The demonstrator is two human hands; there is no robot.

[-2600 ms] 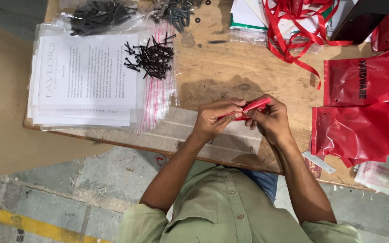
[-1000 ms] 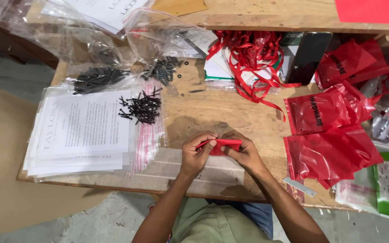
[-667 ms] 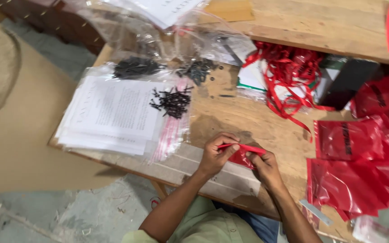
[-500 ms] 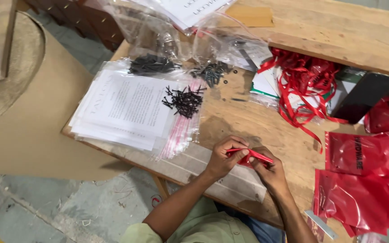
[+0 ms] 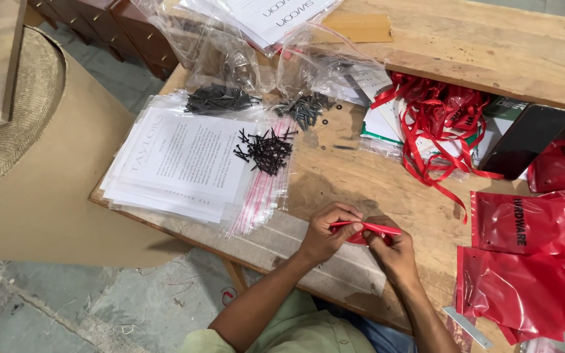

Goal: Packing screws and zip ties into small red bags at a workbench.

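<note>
Hands meet over the near edge of the wooden surface (image 5: pixel 387 189) in the head view, the only view there is. The left hand (image 5: pixel 325 234) and the right hand (image 5: pixel 392 252) pinch the 2 ends of a small red pouch (image 5: pixel 364 230), fingers closed tight on it, and hold it taut just above the wood, apparently so its top edge stays straight between the fingertips.

Left of the hands lies a stack of clear zip bags with printed white sheets (image 5: pixel 178 160) inside, squared up flat, with a pile of black screws (image 5: pixel 266 149) resting on its right part, within easy reach. 2 more heaps of black screws (image 5: pixel 220 98) sit further back beside crumpled clear plastic bags (image 5: pixel 230 55).

Right of the hands, flat red pouches with black lettering (image 5: pixel 524 225) overlap one another near the surface's edge. Behind them a tangle of red ribbon (image 5: pixel 436 124) spreads over white and green papers, and a dark phone (image 5: pixel 524 140) lies slanted beside it. A large brown cardboard roll (image 5: pixel 34 170) stands at the far left on the floor
</note>
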